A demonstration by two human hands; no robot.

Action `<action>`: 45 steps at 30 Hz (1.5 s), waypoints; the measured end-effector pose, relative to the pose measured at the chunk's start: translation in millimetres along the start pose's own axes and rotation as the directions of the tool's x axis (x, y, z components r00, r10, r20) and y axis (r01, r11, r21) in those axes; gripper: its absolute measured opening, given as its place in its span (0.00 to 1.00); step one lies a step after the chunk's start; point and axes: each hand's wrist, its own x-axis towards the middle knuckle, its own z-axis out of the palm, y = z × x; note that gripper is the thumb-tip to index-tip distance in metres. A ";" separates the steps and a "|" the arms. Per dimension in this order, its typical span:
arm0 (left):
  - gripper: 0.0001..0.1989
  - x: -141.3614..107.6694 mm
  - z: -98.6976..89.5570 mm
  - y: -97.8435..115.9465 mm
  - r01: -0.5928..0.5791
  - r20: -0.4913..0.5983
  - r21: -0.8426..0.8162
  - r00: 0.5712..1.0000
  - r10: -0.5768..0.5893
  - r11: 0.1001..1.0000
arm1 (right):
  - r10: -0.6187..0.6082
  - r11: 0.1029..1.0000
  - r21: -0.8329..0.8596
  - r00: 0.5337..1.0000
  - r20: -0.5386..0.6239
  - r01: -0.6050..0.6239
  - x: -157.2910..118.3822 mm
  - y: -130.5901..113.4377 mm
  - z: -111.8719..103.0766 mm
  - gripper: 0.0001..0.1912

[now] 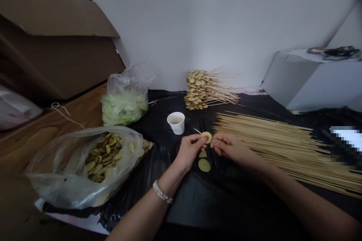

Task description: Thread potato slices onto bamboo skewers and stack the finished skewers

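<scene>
Head view: left hand and right hand pinch narrowly, fingertips closed on a potato slice on a bamboo skewer above the black plastic sheet; loaded skewers stand stacked ahead, while many bare skewers and a plastic bag of slices remain.

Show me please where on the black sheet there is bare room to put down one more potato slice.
The widest bare patch of the black plastic sheet lies between the left forearm and right forearm, below the two lying slices. A smaller patch lies between the paper cup and the loose skewers. It is crowded around the left hand, right hand and held slice.
</scene>
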 end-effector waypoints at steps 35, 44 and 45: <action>0.13 3.9 -29.3 13.8 -0.108 0.257 0.565 0.965 -0.050 0.818 | -0.413 0.853 -0.491 0.800 -0.436 0.173 -1.7 4.1 -3.8 0.10; 0.19 -5.1 -29.8 26.5 -0.428 0.558 0.733 0.823 -0.107 0.530 | -0.364 0.874 -0.461 0.831 -0.420 0.150 -2.0 3.2 -3.3 0.11; 0.19 -4.8 -30.1 26.1 -0.433 0.563 0.735 0.819 -0.113 0.521 | -0.364 0.875 -0.460 0.833 -0.417 0.152 -1.8 3.1 -3.2 0.11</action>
